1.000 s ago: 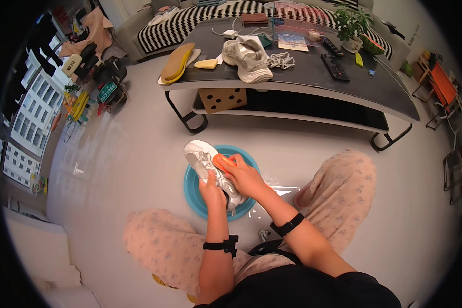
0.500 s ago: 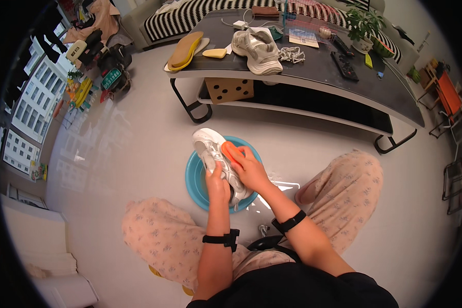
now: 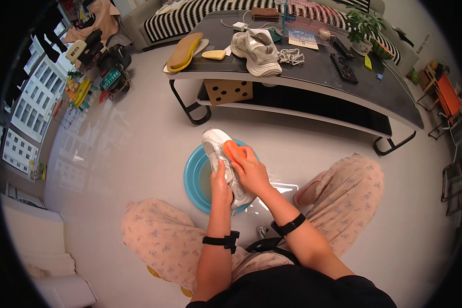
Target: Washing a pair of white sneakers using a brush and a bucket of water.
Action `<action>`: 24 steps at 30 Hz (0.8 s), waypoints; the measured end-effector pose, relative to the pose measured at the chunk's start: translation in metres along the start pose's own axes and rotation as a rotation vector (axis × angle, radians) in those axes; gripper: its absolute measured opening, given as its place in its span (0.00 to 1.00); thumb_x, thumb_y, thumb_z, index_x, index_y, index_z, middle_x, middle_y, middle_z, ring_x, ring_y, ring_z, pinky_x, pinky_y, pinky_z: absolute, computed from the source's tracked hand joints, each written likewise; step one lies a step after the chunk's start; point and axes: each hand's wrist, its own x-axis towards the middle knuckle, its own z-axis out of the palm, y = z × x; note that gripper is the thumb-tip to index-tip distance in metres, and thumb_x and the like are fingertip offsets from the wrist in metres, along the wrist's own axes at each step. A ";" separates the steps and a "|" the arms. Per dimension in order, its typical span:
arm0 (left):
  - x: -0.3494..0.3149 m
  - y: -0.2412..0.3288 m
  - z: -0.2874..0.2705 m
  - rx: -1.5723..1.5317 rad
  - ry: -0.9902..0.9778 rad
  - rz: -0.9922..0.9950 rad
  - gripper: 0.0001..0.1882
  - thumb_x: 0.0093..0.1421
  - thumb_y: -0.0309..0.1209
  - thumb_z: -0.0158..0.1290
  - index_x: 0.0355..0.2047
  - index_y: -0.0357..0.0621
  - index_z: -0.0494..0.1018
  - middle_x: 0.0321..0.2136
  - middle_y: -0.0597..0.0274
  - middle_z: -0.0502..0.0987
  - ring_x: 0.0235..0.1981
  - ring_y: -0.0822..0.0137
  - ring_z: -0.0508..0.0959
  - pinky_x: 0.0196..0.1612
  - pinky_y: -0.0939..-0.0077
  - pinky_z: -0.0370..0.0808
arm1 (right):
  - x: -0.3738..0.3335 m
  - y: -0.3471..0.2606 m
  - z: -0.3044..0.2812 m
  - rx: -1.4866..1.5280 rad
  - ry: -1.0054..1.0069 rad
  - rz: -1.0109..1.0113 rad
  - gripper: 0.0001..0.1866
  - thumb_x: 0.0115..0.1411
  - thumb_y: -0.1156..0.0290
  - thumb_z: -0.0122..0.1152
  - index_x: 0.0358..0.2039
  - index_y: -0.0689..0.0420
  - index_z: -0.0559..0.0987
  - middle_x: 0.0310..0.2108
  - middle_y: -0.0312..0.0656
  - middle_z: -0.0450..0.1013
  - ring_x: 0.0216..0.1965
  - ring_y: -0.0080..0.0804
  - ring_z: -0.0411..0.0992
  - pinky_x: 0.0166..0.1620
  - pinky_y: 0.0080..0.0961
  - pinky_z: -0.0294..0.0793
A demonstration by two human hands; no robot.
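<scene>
Over a blue basin (image 3: 191,179) on the floor I hold a white and grey sneaker (image 3: 214,137), its toe pointing away from me. My left hand (image 3: 220,186) is closed round the shoe's side, thumb up along the laces area. In my right hand (image 3: 251,170) is an orange scrubbing brush (image 3: 234,152), pressed against the right side of the shoe near the toe. The brush's bristles are hidden. Some cloudy water shows in the basin at the left of the shoe. The heel lies partly behind my hands and wrists.
Ahead stands a dark low table (image 3: 313,64) bearing another sneaker (image 3: 256,54), white shoelaces (image 3: 291,56), yellow insoles (image 3: 185,54), a yellow bar (image 3: 214,54), remote controls (image 3: 344,68) and a potted plant (image 3: 363,31). A cardboard box (image 3: 228,91) sits on its lower shelf. My knees flank the basin.
The sneaker has shifted a little to the right and turned more upright over the basin. Both hands keep their hold, and the brush has moved slightly right with the shoe.
</scene>
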 end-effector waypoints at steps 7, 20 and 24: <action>0.009 0.005 -0.011 -0.040 0.033 0.035 0.30 0.62 0.49 0.40 0.53 0.36 0.58 0.48 0.54 0.67 0.48 0.62 0.69 0.51 0.70 0.65 | -0.001 -0.002 -0.003 0.115 -0.143 -0.141 0.21 0.56 0.69 0.51 0.52 0.42 0.68 0.46 0.40 0.64 0.37 0.46 0.70 0.37 0.36 0.70; 0.006 0.020 -0.020 -0.127 0.058 0.048 0.28 0.62 0.50 0.38 0.53 0.41 0.59 0.49 0.57 0.66 0.51 0.62 0.67 0.53 0.68 0.64 | -0.001 -0.006 -0.005 0.098 -0.246 -0.243 0.23 0.55 0.68 0.50 0.52 0.38 0.65 0.43 0.41 0.64 0.33 0.45 0.70 0.35 0.38 0.71; 0.005 0.010 -0.016 -0.155 0.095 0.002 0.27 0.61 0.46 0.43 0.52 0.38 0.59 0.48 0.57 0.67 0.49 0.65 0.68 0.51 0.69 0.65 | 0.000 -0.013 -0.005 -0.066 -0.171 -0.116 0.22 0.56 0.68 0.50 0.52 0.39 0.66 0.43 0.39 0.65 0.34 0.46 0.70 0.35 0.37 0.70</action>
